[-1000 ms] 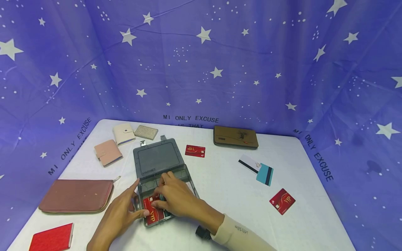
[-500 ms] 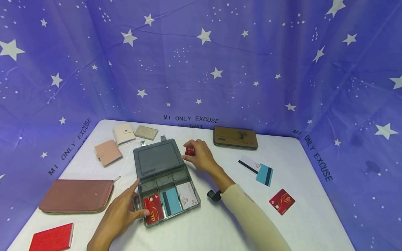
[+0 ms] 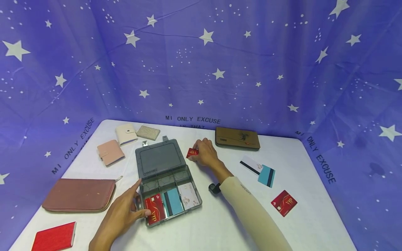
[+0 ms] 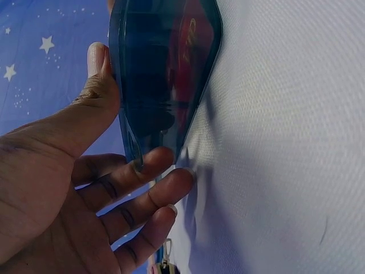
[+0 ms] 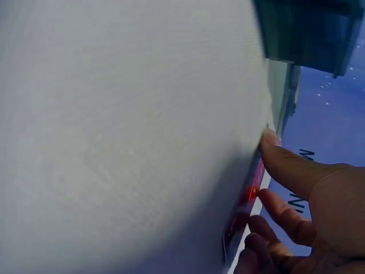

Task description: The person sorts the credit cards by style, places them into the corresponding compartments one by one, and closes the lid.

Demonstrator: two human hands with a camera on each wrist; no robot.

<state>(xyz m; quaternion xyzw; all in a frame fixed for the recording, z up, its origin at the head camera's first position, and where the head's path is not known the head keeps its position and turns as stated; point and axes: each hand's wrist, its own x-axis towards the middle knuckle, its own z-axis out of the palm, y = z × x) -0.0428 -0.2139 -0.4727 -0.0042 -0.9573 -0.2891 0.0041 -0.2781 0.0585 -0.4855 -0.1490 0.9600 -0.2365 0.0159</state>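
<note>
A grey see-through plastic box [image 3: 191, 204] with small compartments lies with its lid [image 3: 161, 157] folded back. In its front row sit a red VIP card [image 3: 154, 208], a blue card [image 3: 173, 202] and a white card [image 3: 188, 196]. My left hand [image 3: 120, 212] holds the box's left side, thumb over the rim; the left wrist view shows the fingers at its outer wall [image 4: 151, 74]. Beyond the box's right side, my right hand [image 3: 205, 153] grips another red VIP card [image 3: 192, 152] by its edges, low over the table. The hand covers part of that card.
A brown wallet [image 3: 237, 138] lies at the back. White [image 3: 251, 164], blue [image 3: 267, 175] and red [image 3: 284, 203] cards lie at right. On the left are a maroon zip wallet [image 3: 80, 195], a red booklet [image 3: 54, 237], pink [image 3: 110, 152] and cream [image 3: 126, 134] card holders, and a beige case [image 3: 148, 132].
My right hand has left the box's front row and moved away and right to the red card, which it now grips. My left hand stays at the box.
</note>
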